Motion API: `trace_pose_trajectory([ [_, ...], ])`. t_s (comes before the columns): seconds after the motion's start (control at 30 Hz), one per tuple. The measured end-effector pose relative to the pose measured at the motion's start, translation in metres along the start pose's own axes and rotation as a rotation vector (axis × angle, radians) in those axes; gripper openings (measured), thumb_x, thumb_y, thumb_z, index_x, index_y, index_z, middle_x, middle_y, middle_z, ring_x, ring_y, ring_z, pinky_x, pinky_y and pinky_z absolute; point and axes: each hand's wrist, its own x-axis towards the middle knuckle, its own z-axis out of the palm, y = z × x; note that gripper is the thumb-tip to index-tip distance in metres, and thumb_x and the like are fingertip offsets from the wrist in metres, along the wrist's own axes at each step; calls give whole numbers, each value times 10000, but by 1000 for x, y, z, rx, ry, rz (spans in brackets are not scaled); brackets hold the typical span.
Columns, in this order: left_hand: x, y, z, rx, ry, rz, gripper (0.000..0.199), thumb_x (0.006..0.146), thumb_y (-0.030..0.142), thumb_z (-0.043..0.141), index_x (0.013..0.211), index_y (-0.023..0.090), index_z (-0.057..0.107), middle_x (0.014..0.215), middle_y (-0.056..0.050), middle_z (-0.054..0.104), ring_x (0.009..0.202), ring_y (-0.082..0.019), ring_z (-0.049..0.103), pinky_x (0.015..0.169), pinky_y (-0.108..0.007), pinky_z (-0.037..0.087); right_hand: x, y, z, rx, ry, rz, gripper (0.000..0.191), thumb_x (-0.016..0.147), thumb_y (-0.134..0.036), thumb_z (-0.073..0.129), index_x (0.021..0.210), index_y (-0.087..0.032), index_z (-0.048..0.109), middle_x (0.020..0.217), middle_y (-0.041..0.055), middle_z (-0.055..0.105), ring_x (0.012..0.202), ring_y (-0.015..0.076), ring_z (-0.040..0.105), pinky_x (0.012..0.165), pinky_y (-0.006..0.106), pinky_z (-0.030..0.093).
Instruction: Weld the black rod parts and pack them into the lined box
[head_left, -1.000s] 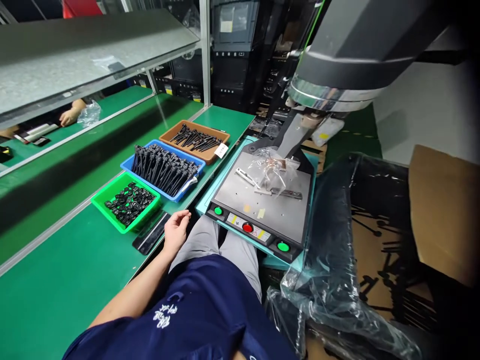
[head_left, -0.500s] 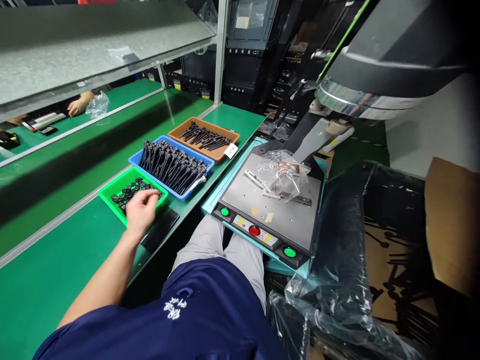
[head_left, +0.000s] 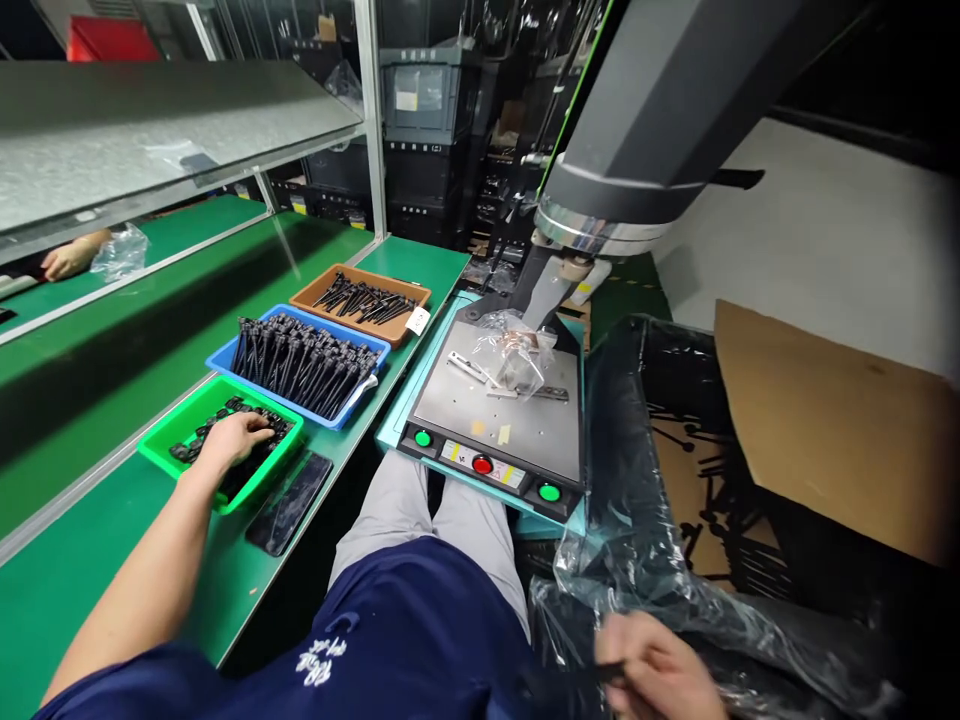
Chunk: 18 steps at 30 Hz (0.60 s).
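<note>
My left hand (head_left: 234,440) is inside the green bin (head_left: 157,440), its fingers curled among small black parts (head_left: 187,450). Whatever the fingertips pinch is hidden. At the bottom right, my right hand (head_left: 660,665) is closed and blurred by motion. A dark, thin part (head_left: 611,672) juts from its fingers; its kind is too smeared to make out. Beside the green bin is a blue bin (head_left: 217,352) of long black stems with knobbed ends (head_left: 300,360). Behind it a brown bin (head_left: 424,295) holds black screw-like pieces (head_left: 367,300).
A dark phone-like slab (head_left: 289,503) lies by the green bin. The machine plate (head_left: 450,405) carries a plastic bag (head_left: 517,355), with green buttons and a red button (head_left: 482,465) in front. A plastic-lined box (head_left: 622,430) stands right. Another person's hand (head_left: 73,258) shows far left.
The view has shifted, showing more of the right side. My left hand sits lower among the black parts. My right hand has come into view at the bottom with a dark part.
</note>
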Motion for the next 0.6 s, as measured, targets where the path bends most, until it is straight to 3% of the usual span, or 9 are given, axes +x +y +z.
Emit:
trace_pose_trajectory([
  [0.03,1,-2,-2,4,-27,7,143,659,379,725,699,244,699,761,-70,716,714,-278,665,684,-344,486,13,-2,3,53,-10,-24,442,712,-743,624,684,-303,593,641,54,561,472,168,572,398,286,404],
  [0.1,2,-6,-3,18,-70,22,120,659,361,710,645,247,679,684,-50,693,645,-254,641,639,-324,463,40,-10,11,104,-120,-51,394,634,-594,785,632,-249,595,612,28,561,475,132,544,468,283,435],
  [0.17,2,-10,-3,29,-73,35,117,660,355,691,616,249,668,658,-45,686,628,-244,629,614,-309,448,64,-21,18,53,-328,-43,353,605,-465,838,827,-226,703,666,13,606,578,128,574,579,273,473],
  [0.2,2,-11,-2,30,-54,47,107,655,349,685,615,252,668,668,-45,692,639,-245,631,614,-303,448,75,-26,22,9,-433,-46,422,624,-435,826,972,-221,724,691,9,621,612,125,579,614,267,479],
  [0.3,1,-16,1,5,29,101,69,614,305,687,666,259,691,766,-51,732,720,-255,654,673,-297,475,99,-39,29,-107,-685,-122,521,705,-336,756,1207,-219,683,744,9,641,641,116,578,649,256,483],
  [0.4,-2,-19,1,-16,26,122,176,628,305,667,784,253,730,916,-68,753,848,-271,670,787,-309,494,113,-52,35,-143,-763,-195,374,719,-208,697,1091,-196,734,827,38,651,684,125,595,664,263,499],
  [0.5,-6,-17,-2,52,-84,158,319,714,350,602,966,217,745,1041,-99,730,933,-268,664,865,-317,485,118,-72,43,-115,-772,-184,279,715,-128,634,973,-177,730,894,55,642,715,130,605,662,260,511],
  [0.6,-6,-12,-2,145,-146,175,398,742,367,592,1071,187,728,1081,-123,704,927,-263,661,858,-319,488,121,-94,53,-203,-806,-245,338,776,-142,605,1100,-189,690,903,54,632,756,137,589,707,268,501],
])
